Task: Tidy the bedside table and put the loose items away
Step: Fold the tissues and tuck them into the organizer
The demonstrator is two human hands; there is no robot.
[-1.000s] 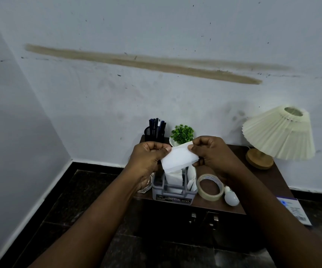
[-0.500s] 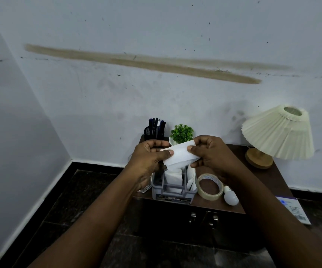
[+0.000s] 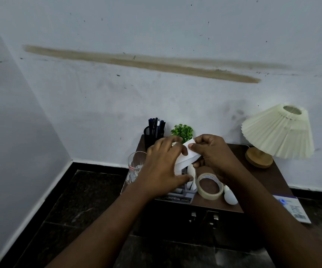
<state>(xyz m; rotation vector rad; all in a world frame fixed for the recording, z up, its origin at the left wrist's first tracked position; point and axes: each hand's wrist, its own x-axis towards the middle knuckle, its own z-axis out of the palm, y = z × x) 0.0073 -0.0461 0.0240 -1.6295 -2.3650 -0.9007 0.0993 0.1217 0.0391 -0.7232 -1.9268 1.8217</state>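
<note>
A white folded paper (image 3: 192, 158) is held between both hands above a grey desk organiser (image 3: 183, 192) that has white items standing in it. My left hand (image 3: 161, 167) lies over the paper's left part, fingers on top and thumb below. My right hand (image 3: 212, 151) pinches the paper's right end. On the dark wooden bedside table (image 3: 272, 182) lie a roll of clear tape (image 3: 202, 187) and a white bulb (image 3: 230, 197), both just right of the organiser. A drinking glass (image 3: 135, 167) stands at the table's left edge.
A black mesh pen holder (image 3: 153, 133) and a small green plant (image 3: 182, 130) stand at the back by the wall. A pleated cream lamp (image 3: 276, 132) fills the back right corner. A white and blue box (image 3: 291, 208) lies on the dark floor to the right.
My left hand has slid right over the paper and now covers its left half, uncovering the glass. The paper has sunk a little towards the organiser. My right hand has kept its pinch.
</note>
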